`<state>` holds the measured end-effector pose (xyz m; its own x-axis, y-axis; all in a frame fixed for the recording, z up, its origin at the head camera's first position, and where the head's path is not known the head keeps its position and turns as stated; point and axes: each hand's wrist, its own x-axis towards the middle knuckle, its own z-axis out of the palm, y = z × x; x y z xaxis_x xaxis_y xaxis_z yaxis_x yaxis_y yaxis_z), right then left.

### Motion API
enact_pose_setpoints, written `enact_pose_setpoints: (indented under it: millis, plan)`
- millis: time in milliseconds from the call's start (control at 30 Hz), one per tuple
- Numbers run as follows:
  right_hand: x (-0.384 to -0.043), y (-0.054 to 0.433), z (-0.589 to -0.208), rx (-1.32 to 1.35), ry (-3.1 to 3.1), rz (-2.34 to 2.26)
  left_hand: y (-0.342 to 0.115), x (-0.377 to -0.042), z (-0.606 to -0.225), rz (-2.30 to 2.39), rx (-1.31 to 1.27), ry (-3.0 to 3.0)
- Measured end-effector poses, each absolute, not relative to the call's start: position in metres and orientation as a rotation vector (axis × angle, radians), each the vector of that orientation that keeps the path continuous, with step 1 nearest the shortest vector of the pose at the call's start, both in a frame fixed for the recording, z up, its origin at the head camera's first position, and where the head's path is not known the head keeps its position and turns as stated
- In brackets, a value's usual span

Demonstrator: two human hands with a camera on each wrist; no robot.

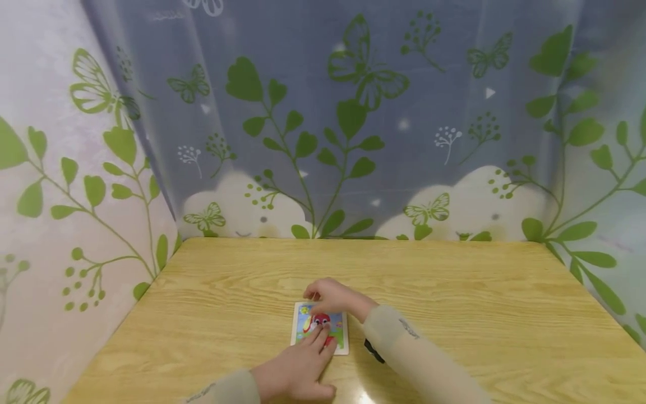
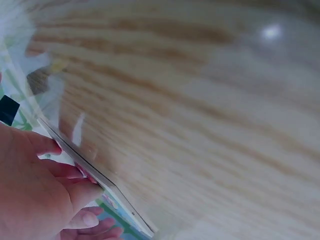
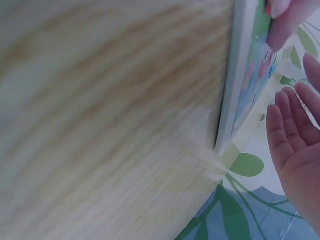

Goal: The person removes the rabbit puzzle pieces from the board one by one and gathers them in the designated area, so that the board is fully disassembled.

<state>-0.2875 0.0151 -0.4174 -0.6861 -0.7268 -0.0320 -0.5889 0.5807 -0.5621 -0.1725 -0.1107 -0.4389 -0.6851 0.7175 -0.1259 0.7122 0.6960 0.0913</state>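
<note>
A small square picture board [image 1: 341, 332] with a pale border lies flat on the table; its picture shows a red cartoon animal with long ears. My left hand [image 1: 300, 367] rests on the lower part of the board with fingers extended, covering some of the picture. Over its far edge hovers my right hand [image 1: 334, 297], fingers loosely bent and holding nothing. In the right wrist view the right hand [image 3: 300, 145] is apart from the board [image 3: 240, 95], palm showing. The left wrist view has the left hand's fingers [image 2: 82, 192] lying across the board [image 2: 125, 217].
The wooden table [image 1: 227, 292] reaches back to a blue curtain [image 1: 303, 33] printed with green leaves and butterflies. Similar pale cloth hangs at the left [image 1: 40, 168] and right. A small black object [image 1: 374, 351] shows beneath the right sleeve.
</note>
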Motion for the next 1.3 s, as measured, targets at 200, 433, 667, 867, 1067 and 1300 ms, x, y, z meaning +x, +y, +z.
enact_pose_setpoints:
  millis: [200, 433, 667, 867, 1067, 1300]
  plan:
    - [-0.293, 0.012, -0.419, -1.108, 2.554, -0.667, -0.109, -0.176, -0.442, 0.026, 1.170, 2.775]
    - [-0.298, 0.011, -0.422, -1.153, 2.515, -0.627, -0.111, -0.179, -0.436, 0.005, 1.130, 2.703]
    - [-0.301, 0.009, -0.423, -1.177, 2.513, -0.593, -0.115, -0.180, -0.430, -0.025, 1.120, 2.647]
    - [-0.303, 0.007, -0.424, -1.192, 2.501, -0.597, -0.118, -0.180, -0.431, -0.037, 1.136, 2.643]
    - [-0.303, 0.004, -0.426, -1.183, 2.484, -0.592, -0.119, -0.180, -0.433, -0.025, 1.127, 2.620]
    - [-0.303, 0.001, -0.429, -1.174, 2.473, -0.616, -0.122, -0.179, -0.432, -0.036, 1.113, 2.618]
